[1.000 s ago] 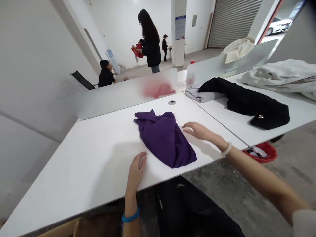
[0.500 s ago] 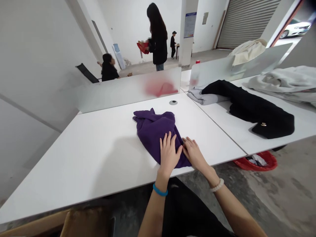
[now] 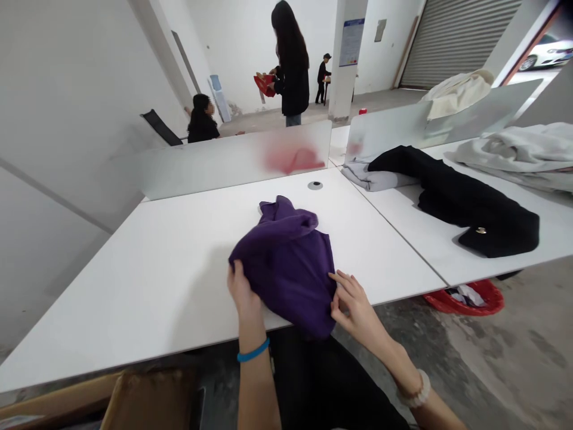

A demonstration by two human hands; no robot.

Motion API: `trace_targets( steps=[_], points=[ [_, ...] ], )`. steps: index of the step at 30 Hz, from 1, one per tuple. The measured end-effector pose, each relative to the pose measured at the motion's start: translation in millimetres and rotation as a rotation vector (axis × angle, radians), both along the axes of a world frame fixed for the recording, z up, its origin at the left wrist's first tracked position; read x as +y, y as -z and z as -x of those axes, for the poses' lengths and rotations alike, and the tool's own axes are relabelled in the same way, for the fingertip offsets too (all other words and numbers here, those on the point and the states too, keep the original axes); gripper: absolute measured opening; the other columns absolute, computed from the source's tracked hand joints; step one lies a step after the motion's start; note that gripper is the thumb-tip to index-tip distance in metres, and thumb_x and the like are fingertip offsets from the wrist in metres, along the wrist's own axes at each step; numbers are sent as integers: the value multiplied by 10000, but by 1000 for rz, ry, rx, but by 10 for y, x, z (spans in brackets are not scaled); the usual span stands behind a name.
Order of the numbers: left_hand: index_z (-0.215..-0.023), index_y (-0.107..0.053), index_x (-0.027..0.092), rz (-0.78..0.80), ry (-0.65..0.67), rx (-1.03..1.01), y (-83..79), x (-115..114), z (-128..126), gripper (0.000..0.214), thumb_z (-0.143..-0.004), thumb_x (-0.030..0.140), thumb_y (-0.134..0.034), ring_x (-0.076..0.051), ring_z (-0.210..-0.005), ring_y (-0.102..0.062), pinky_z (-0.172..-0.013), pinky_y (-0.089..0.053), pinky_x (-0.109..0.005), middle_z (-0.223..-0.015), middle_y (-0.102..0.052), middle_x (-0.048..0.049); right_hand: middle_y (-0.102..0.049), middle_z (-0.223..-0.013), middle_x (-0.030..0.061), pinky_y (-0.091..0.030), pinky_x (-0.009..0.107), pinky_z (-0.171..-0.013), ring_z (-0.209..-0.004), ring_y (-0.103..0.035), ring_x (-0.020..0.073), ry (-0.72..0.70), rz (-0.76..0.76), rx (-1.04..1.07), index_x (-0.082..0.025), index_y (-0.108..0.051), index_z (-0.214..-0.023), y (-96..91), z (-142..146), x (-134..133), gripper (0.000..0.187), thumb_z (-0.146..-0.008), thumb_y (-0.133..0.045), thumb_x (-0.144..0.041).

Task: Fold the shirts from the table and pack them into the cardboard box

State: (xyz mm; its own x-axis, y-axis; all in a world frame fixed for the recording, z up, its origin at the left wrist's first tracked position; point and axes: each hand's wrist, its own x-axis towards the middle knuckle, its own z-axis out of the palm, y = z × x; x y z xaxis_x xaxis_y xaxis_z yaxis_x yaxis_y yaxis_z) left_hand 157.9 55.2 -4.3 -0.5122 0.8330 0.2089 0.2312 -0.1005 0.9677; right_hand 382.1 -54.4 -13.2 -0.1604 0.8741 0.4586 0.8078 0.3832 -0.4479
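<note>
A purple cloth garment lies bunched and partly folded over on the white table, its near corner hanging past the front edge. My left hand is closed on the garment's left edge, thumb on top and fingers hidden under the cloth. On the opposite side, my right hand has thumb and a finger pinched at the right edge, with the index finger stretched out along it. The cloth's underside is hidden.
To the right lie a black garment, a folded grey cloth and white cloth. A frosted divider borders the back. Below are a red-lined bin and a cardboard box. People are beyond the divider.
My left hand has moved from flat on the cloth to its left edge and gripped it. The garment has shifted towards me, with its upper part folded over. My right hand has moved slightly lower.
</note>
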Motion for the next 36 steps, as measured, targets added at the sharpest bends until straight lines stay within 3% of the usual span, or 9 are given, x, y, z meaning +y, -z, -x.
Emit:
trace_targets(
  steps=[5,9,14,17,21,25,29,33,36],
  points=[
    [-1430,-191,232,-20,-273,-116,118,-302,521,586,-900,381,-393,-243,-1283,-461,-991,-463,-423,-1456,-370,-162,-576,-1291,96,-361,560,-1066,-1294,-437,272,-145,26,-30,-211,-538,-737,-74,130,-96,141,-801,-478,-101],
    [-1430,-212,241,-130,-465,210,-46,-558,554,641,-859,329,-491,-255,-1391,-287,-1120,-288,-476,-1495,-292,-134,-574,-1299,100,-358,557,-1070,-1298,-436,265,-124,2,-34,-212,-583,-813,-111,126,17,145,-885,-464,-171],
    [-1305,-506,254,-127,154,940,-272,-742,497,539,-785,117,-462,-326,-1377,-308,-1132,-176,-580,-1368,-511,-99,-573,-1306,102,-332,550,-1089,-1299,-444,247,-165,-8,-100,-205,-615,-1041,-121,72,286,247,-899,-421,-153],
    [-1170,-623,292,-31,324,1134,-314,-751,556,583,-691,20,-433,-346,-1343,-361,-1111,-88,-652,-1205,-631,-74,-450,-1425,141,-311,555,-1097,-1329,-407,260,-210,13,-192,-170,-549,-1237,-40,49,432,438,-840,-402,-61],
    [-907,-676,255,69,322,1002,-403,-562,790,313,-660,128,-531,-306,-1000,-607,-1029,-364,-548,-905,-687,-53,-439,-1435,136,-325,566,-1080,-1334,-399,271,-197,46,-218,-175,-509,-1321,62,37,518,512,-837,-405,-47],
    [-945,-614,200,108,-167,534,-519,-215,1146,297,-712,385,-625,-232,-770,-613,-779,-533,-398,-800,-643,-20,-599,-1286,83,-352,571,-1052,-1255,-498,257,-170,63,-168,-225,-639,-1133,50,13,497,330,-904,-421,-132],
    [-1227,-485,86,124,-511,403,-535,-23,1479,557,-757,357,-610,-307,-1044,-585,-944,-457,-467,-1116,-607,-150,-595,-1291,83,-379,536,-1031,-1201,-544,243,-160,47,-134,-224,-656,-1033,59,-39,457,271,-917,-420,-157],
    [-1391,-292,19,137,-517,523,-453,-112,1642,764,-737,226,-627,-387,-1317,-357,-1086,-291,-529,-1410,-372,-260,-648,-1199,73,-389,496,-1013,-1151,-567,230,-155,-4,-105,-223,-652,-972,116,-47,436,237,-920,-427,-172],
    [-1327,-431,56,145,-179,761,-339,-173,1579,602,-765,211,-581,-368,-1325,-367,-1102,-274,-528,-1365,-472,-216,-668,-1136,68,-399,461,-988,-1093,-580,220,-139,-22,-85,-222,-647,-949,100,-21,433,204,-914,-451,-179]
  ],
)
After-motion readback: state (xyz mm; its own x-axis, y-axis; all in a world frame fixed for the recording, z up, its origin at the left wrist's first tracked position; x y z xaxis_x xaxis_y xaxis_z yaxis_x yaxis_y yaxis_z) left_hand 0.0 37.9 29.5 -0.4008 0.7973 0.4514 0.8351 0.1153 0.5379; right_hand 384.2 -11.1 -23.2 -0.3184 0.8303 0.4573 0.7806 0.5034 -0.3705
